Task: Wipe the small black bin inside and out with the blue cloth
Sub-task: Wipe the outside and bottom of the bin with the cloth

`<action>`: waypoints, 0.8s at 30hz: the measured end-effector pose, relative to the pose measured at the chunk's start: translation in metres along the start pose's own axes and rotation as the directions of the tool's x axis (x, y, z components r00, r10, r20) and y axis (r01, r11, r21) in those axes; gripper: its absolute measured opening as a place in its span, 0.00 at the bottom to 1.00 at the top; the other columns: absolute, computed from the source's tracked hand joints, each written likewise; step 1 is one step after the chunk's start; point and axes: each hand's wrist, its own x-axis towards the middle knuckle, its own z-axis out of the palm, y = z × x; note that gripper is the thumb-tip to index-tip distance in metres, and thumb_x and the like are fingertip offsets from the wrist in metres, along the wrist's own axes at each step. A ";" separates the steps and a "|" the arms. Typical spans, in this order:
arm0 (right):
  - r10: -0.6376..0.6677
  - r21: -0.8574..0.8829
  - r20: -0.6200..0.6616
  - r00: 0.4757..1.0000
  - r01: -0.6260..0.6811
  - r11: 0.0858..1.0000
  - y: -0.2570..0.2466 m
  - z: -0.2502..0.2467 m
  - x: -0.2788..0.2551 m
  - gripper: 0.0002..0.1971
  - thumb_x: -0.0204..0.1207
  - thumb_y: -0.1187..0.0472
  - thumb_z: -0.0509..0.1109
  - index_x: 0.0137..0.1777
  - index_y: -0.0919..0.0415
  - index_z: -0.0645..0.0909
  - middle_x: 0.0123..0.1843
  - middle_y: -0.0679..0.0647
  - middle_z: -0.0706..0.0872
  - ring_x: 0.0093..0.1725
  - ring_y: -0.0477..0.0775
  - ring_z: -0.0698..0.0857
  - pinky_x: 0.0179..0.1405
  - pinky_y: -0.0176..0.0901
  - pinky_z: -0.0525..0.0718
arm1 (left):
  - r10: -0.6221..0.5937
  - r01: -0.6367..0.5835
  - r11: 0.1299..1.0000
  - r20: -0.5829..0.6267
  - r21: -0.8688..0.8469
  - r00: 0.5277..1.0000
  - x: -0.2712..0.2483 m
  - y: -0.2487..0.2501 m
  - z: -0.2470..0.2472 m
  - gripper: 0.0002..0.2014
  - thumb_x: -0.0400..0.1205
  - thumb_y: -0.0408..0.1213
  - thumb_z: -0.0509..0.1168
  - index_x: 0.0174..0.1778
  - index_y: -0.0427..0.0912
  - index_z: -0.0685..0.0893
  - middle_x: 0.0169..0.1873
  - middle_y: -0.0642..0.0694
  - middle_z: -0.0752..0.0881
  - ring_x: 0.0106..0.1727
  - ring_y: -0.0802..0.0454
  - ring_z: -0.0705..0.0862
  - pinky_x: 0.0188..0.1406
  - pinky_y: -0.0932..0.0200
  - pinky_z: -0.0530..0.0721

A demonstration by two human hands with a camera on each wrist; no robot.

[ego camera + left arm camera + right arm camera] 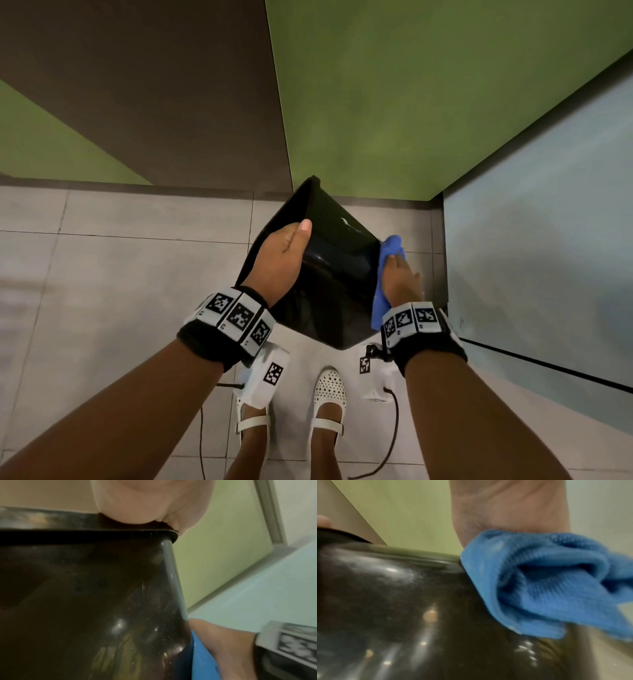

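Bin: I hold the small black bin [337, 274] off the floor, in front of me, above my feet. It is tilted on its side with the open mouth facing my left.
Bin surface: glossy black plastic with rounded corners and a flat lip around the mouth. The wall shows bright light reflections, fine specks and faint streaks in both wrist views. A small white mark sits on the upper wall in the head view.
Left hand: my left hand [279, 260] grips the bin at its rim; the thumb lies on the outer wall and the fingers go over the lip, out of sight inside.
Right hand: my right hand [402, 279] presses the blue cloth [385, 270] flat against the bin's right outer wall. The fingers look fairly straight over the cloth; I cannot tell whether any of them pinch it.
Cloth: blue, ribbed weave, bunched in loose folds; one end sticks out past my fingertips, the other hangs below my wrist.
Surroundings: grey tiled floor [120, 260], green wall [411, 102], dark brown panel [154, 85], pale glass panel [548, 222] on my right.
Feet: white perforated shoes [329, 387] directly below the bin.
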 end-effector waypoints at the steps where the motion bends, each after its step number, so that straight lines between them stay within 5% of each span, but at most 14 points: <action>1: -0.033 -0.021 -0.004 0.999 0.033 0.999 -0.005 0.001 0.000 0.26 0.86 0.54 0.38 0.82 0.60 0.55 0.84 0.57 0.57 0.83 0.60 0.54 0.81 0.63 0.50 | -0.007 0.006 1.000 -0.015 -0.009 1.000 0.001 -0.001 -0.001 0.21 0.87 0.46 0.49 0.32 0.40 0.74 0.33 0.43 0.78 0.38 0.49 0.79 0.45 0.56 0.78; 6: -0.347 -0.108 -0.031 0.937 0.342 0.933 -0.059 0.020 -0.026 0.26 0.86 0.54 0.40 0.82 0.59 0.56 0.85 0.56 0.54 0.84 0.61 0.50 0.82 0.63 0.50 | -0.046 0.046 0.999 -0.087 -0.007 0.995 0.010 -0.007 0.001 0.28 0.86 0.49 0.52 0.39 0.23 0.78 0.39 0.24 0.83 0.41 0.33 0.82 0.48 0.43 0.82; 11: -0.439 -0.031 -0.023 0.898 0.438 0.899 -0.069 0.026 -0.037 0.25 0.86 0.49 0.41 0.83 0.48 0.53 0.85 0.47 0.53 0.85 0.56 0.47 0.82 0.61 0.45 | -0.061 0.063 0.998 -0.085 0.024 0.994 0.007 -0.011 0.006 0.24 0.85 0.47 0.56 0.35 0.27 0.79 0.30 0.35 0.82 0.34 0.47 0.78 0.40 0.50 0.80; 13: -0.389 0.008 -0.012 0.921 0.389 0.921 -0.047 0.024 -0.017 0.26 0.85 0.48 0.41 0.82 0.49 0.55 0.85 0.48 0.54 0.84 0.55 0.49 0.82 0.64 0.47 | -0.047 0.052 0.997 -0.079 0.060 0.996 0.006 -0.011 0.003 0.25 0.84 0.48 0.58 0.34 0.26 0.78 0.27 0.38 0.79 0.32 0.46 0.78 0.38 0.49 0.80; 17: -0.083 0.132 0.013 0.996 0.080 0.988 -0.007 0.014 0.008 0.27 0.86 0.49 0.42 0.83 0.55 0.53 0.85 0.55 0.55 0.84 0.57 0.54 0.81 0.64 0.51 | -0.002 0.002 1.000 0.000 0.030 1.000 0.009 -0.006 -0.003 0.26 0.83 0.47 0.60 0.30 0.25 0.74 0.26 0.36 0.74 0.29 0.43 0.74 0.33 0.54 0.77; 20: 0.155 0.258 0.019 0.988 -0.155 0.954 0.006 0.007 0.014 0.26 0.87 0.51 0.44 0.81 0.62 0.56 0.81 0.66 0.62 0.78 0.67 0.65 0.77 0.58 0.61 | 0.051 -0.052 0.998 0.030 0.024 0.998 0.006 -0.006 -0.002 0.27 0.82 0.44 0.62 0.28 0.21 0.70 0.23 0.37 0.71 0.26 0.44 0.70 0.29 0.60 0.72; 22: 0.198 0.276 -0.022 0.980 -0.185 0.943 0.009 0.003 0.016 0.26 0.86 0.51 0.45 0.80 0.63 0.58 0.78 0.69 0.66 0.75 0.68 0.69 0.73 0.56 0.66 | 0.051 -0.053 0.998 0.075 0.026 0.996 0.004 -0.011 -0.002 0.25 0.83 0.42 0.62 0.28 0.23 0.72 0.24 0.37 0.72 0.27 0.45 0.72 0.30 0.59 0.73; 24: 0.165 0.248 -0.128 0.978 -0.129 0.960 0.012 -0.001 0.018 0.26 0.85 0.50 0.45 0.77 0.63 0.63 0.74 0.69 0.70 0.72 0.67 0.71 0.69 0.55 0.68 | -0.045 0.042 0.999 0.237 0.017 0.970 0.005 -0.011 -0.005 0.14 0.84 0.41 0.59 0.43 0.34 0.82 0.34 0.43 0.82 0.35 0.53 0.83 0.39 0.62 0.81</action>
